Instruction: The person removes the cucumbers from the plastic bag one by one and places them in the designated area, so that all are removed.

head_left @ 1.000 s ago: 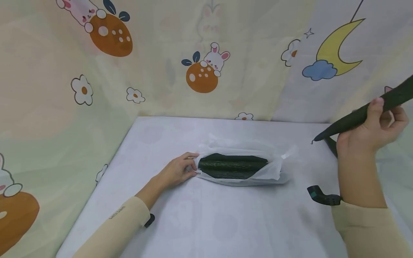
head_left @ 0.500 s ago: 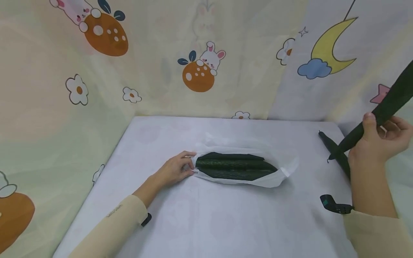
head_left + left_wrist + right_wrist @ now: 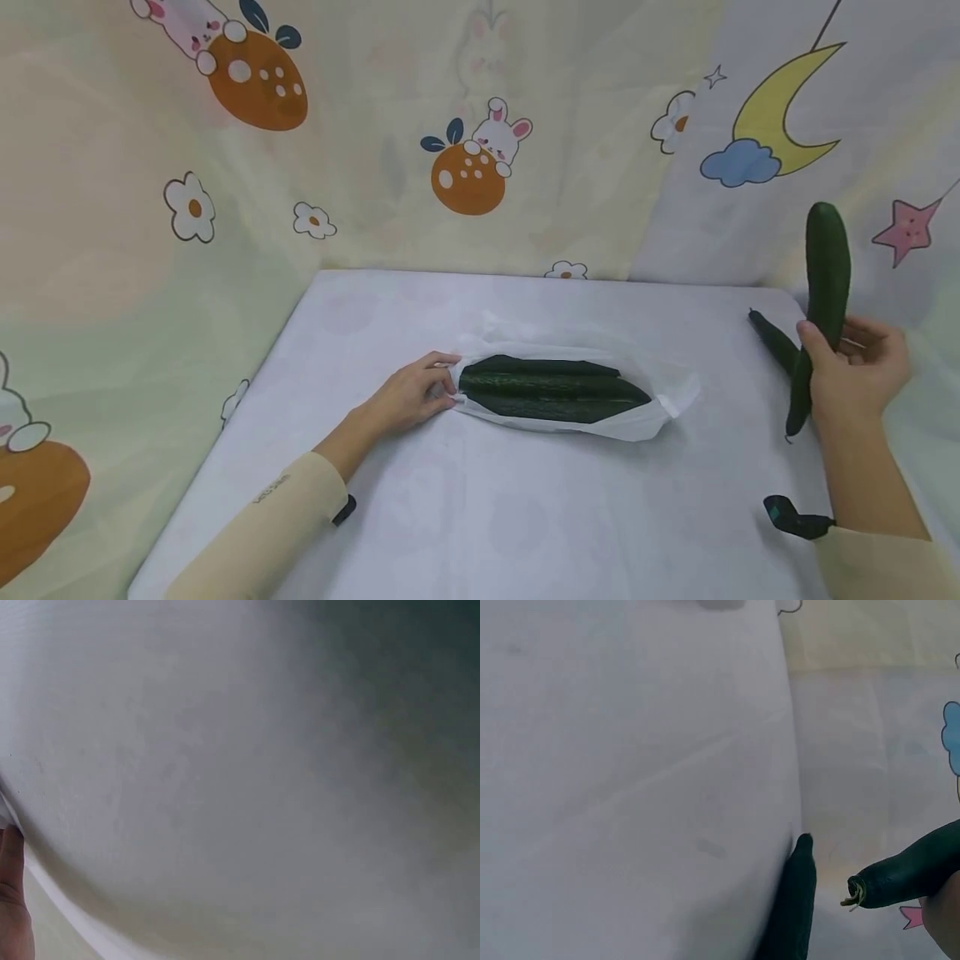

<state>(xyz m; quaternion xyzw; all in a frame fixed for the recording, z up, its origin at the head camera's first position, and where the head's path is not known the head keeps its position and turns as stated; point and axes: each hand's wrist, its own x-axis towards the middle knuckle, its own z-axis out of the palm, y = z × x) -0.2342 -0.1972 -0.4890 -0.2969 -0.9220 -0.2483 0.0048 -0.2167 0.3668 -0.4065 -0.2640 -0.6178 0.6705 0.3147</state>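
The right hand [image 3: 859,371] now holds its cucumber [image 3: 828,267] lower and steeper than before.

The cucumbers [image 3: 827,275] are dark green, the bag [image 3: 633,428] white, the sleeves [image 3: 258,533] beige; the pale backdrop [image 3: 592,150] bears white-spotted orange fruit [image 3: 468,192], a yellow moon [image 3: 763,102], a pink star [image 3: 909,229]

Held cucumber [image 3: 828,258]: 1. Loose cucumber [image 3: 774,340]: 1. Bagged cucumbers [image 3: 555,397]: at least 2, partly covered. White bag [image 3: 641,425]: 1. Hands [image 3: 408,396]: 2. Black wrist devices [image 3: 797,520]: 2. Table [image 3: 540,517]: 1.
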